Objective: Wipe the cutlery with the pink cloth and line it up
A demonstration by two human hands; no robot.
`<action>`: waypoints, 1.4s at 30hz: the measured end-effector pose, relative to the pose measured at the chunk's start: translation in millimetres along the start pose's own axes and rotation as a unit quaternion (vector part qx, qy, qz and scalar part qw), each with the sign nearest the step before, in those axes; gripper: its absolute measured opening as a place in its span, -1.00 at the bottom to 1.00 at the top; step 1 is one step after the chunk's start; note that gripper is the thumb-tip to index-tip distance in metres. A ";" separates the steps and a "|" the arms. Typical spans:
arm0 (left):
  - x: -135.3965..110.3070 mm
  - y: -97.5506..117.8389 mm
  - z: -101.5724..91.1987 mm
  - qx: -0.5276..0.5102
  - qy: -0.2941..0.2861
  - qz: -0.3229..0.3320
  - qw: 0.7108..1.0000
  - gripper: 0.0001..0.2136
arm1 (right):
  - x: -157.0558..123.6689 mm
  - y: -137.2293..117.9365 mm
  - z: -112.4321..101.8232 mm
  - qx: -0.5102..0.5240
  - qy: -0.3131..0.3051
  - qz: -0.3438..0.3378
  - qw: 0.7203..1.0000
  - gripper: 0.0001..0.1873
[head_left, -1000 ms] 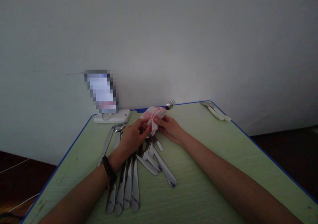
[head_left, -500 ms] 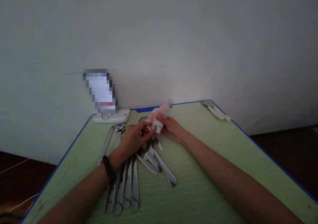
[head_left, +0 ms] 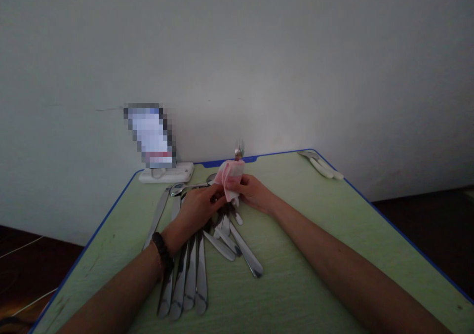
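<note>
A fork [head_left: 239,148] points up and away, its tines showing above a pink and white cloth [head_left: 232,176] wrapped around its handle. My right hand [head_left: 255,191] is closed on the cloth and the fork inside it, from the right. My left hand [head_left: 202,205] pinches the cloth's lower left side; its fingertips are partly hidden. Just below both hands lie several loose metal pieces of cutlery [head_left: 246,250], handles toward me. Under my left forearm and hand is a row of cutlery with long flat handles [head_left: 201,279]. A spoon [head_left: 178,189] rests beside my left knuckles.
A phone [head_left: 151,136], blurred out, leans on a white block [head_left: 166,172] at the table's back left. Two white-handled utensils [head_left: 322,167] lie at the back right corner. The green table [head_left: 303,284] has a blue edge and stands against a grey wall [head_left: 281,67].
The fork has swung from leaning right to nearly upright and shifted slightly left. The cloth has turned with it in my hands. The cutlery on the table has stayed put.
</note>
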State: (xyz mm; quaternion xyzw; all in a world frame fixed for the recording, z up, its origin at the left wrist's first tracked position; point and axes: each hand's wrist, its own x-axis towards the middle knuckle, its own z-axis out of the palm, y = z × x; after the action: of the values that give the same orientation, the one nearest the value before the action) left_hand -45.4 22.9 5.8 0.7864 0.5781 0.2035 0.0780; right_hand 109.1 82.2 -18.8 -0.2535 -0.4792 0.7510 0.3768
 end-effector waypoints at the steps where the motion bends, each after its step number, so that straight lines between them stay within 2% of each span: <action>1: -0.2 -0.1 0.2 0.012 0.000 0.002 1.000 -0.87 | 0.1 0.4 -0.7 -0.015 -0.005 0.000 1.000 -0.67; 5: -0.7 1.6 0.4 0.045 0.000 0.013 0.999 -0.84 | -2.1 -1.6 1.6 -0.026 -0.001 0.001 1.000 -0.67; 12: -0.9 8.3 -1.4 0.030 0.018 -0.006 0.999 -0.75 | -4.5 -5.1 7.2 0.020 0.045 0.005 0.999 -0.61; 18: -0.4 6.9 -0.4 0.008 0.016 -0.014 1.000 -0.76 | -2.1 0.2 6.0 0.026 0.073 0.000 0.997 -0.61; 21: -0.3 4.9 0.8 -0.032 0.025 0.003 0.999 -0.77 | -0.7 -0.7 6.0 0.084 0.089 -0.015 0.992 -0.64; 25: 0.2 5.6 0.6 -0.028 0.024 0.015 0.999 -0.77 | 1.2 -4.3 5.2 0.173 0.113 -0.048 0.977 -0.66; 30: 1.5 7.5 -1.8 -0.057 0.009 -0.014 0.998 -0.76 | -1.3 -3.5 5.9 0.113 0.091 -0.026 0.989 -0.64; 36: 1.5 4.5 -0.6 0.000 -0.005 -0.014 1.000 -0.79 | -3.9 0.1 4.8 0.030 0.061 -0.007 0.998 -0.62; 39: 1.4 4.1 -0.1 -0.004 0.010 -0.005 1.000 -0.77 | -3.1 -0.6 4.2 0.056 0.062 -0.011 0.996 -0.62; 42: 1.0 4.7 -0.6 -0.012 0.008 0.014 1.000 -0.70 | -0.1 -3.5 2.3 0.142 0.103 -0.037 0.984 -0.63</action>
State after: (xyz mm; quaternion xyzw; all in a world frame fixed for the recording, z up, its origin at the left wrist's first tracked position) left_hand -41.3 22.3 8.2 0.7916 0.5653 0.2176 0.0803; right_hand 108.6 81.7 -14.7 -0.2558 -0.3356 0.7666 0.4840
